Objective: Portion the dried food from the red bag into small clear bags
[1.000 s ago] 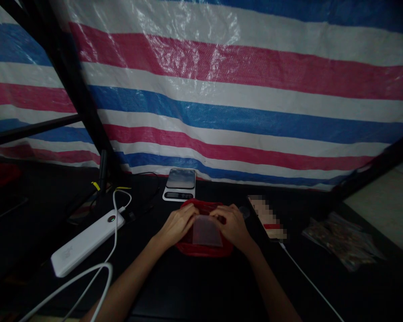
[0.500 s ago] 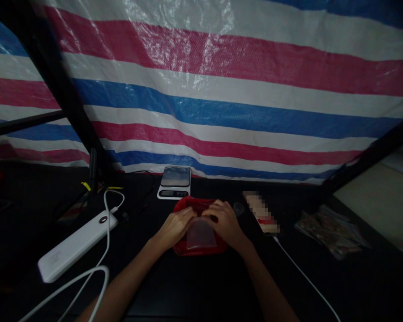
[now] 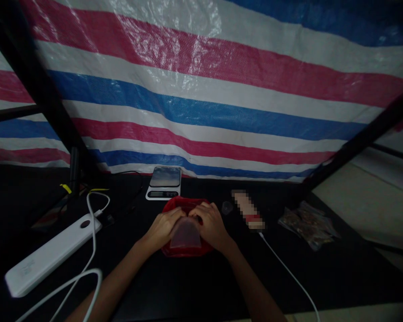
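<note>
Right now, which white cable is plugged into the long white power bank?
The looping white cable on the left enters the white power bank. The other, thin white cable runs right of the hands.

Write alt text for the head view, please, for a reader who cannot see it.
Two bare hands, left hand and right hand, hold a small clear bag over a red tray on a dark table. Behind the tray sits a scale; a white power bank lies left, filled bags right, before a striped tarp.

Black table (image 3: 188,286) with scale (image 3: 164,182), tray (image 3: 184,250)
</note>
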Available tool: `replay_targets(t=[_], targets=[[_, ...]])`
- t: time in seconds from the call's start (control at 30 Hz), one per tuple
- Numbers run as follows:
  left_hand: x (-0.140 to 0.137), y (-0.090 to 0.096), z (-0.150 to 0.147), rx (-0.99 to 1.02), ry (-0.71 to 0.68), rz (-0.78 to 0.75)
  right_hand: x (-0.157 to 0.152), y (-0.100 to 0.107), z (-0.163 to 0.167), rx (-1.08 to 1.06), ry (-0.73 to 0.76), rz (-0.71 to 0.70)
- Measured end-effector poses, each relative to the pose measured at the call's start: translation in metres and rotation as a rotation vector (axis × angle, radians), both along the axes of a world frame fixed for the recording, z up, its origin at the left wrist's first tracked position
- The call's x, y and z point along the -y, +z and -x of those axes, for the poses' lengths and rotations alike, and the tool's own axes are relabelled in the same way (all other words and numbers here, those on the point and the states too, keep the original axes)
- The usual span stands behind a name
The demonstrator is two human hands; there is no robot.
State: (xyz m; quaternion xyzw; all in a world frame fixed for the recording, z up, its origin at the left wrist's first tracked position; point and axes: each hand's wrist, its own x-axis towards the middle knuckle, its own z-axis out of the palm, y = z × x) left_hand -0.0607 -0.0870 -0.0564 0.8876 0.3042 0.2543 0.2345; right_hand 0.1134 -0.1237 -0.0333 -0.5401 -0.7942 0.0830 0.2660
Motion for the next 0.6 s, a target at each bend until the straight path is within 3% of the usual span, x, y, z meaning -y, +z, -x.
replay_targets(t=[0.2,0.43,0.53,0.6], targets=[[-0.003,-0.003,-0.001,0.162,0.036,0.091,-0.007,-0.004,-0.011,-0.150,-0.011,0.067],[-0.006,-0.006,-0.002,0.450,0.183,0.304,-0.014,-0.008,-0.017,-0.664,-0.013,0.242],[-0.010,-0.003,0.000,0.604,0.235,0.396,-0.025,-0.004,-0.023,-0.770,-0.130,0.282],[-0.016,0.000,0.006,0.718,0.348,0.396,-0.040,-0.001,-0.033,-0.796,-0.221,0.283]])
